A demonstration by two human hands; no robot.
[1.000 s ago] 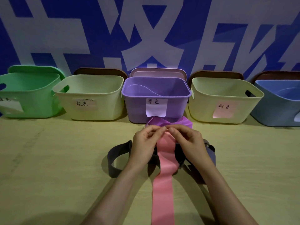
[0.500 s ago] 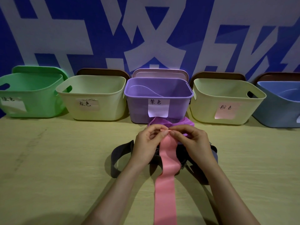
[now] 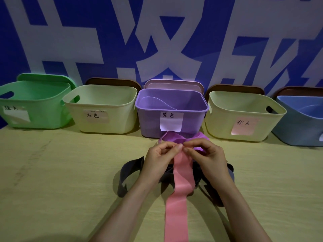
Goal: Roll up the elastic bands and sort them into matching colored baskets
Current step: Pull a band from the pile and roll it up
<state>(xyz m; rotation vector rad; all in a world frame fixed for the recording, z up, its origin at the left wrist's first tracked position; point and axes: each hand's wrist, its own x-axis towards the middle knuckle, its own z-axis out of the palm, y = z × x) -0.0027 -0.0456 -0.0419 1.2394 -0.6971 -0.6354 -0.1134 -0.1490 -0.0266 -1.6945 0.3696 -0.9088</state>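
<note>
A long pink elastic band lies flat on the table and runs from my fingers toward the near edge. My left hand and my right hand pinch its far end together, fingertips touching. A purple band lies crumpled just behind my hands. A dark grey band loops under my wrists. Along the back stand a green basket, a cream basket with a grey label, a purple basket, a cream basket with a pink label and a blue basket.
A blue wall with large white characters rises right behind the baskets. Lids lean behind the baskets. The wooden table stretches left and right of the bands.
My fingertips have drawn closer together on the pink band's far end. The view has shifted slightly; the baskets and other bands have not moved.
</note>
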